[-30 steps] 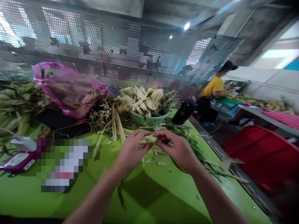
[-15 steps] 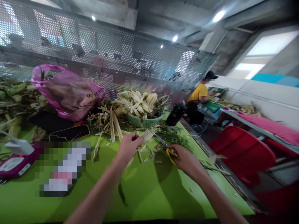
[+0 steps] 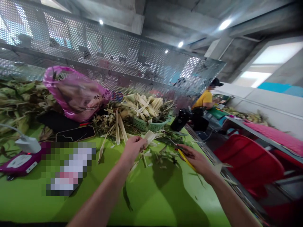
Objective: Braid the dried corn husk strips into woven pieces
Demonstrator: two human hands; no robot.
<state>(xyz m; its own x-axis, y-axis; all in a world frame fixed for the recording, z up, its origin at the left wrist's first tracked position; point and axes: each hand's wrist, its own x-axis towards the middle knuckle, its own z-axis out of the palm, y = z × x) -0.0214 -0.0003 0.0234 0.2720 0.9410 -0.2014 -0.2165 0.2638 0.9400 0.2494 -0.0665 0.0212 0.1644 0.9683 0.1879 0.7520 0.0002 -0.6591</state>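
Husk [image 3: 149, 136] in left hand [image 3: 134, 147], bag [image 3: 75, 92] marked 欢

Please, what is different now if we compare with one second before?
The right hand has come off the pale husk strip and moved right; its yellow-handled scissors show clearly now. Green sprigs lie between the hands, where mostly pale scraps showed. The left hand still holds the strip; the basket and pink bag stayed put.

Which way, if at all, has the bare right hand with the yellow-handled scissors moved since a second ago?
Yes: judged against the pale-green perforated basket, the bare right hand has shifted to the right.
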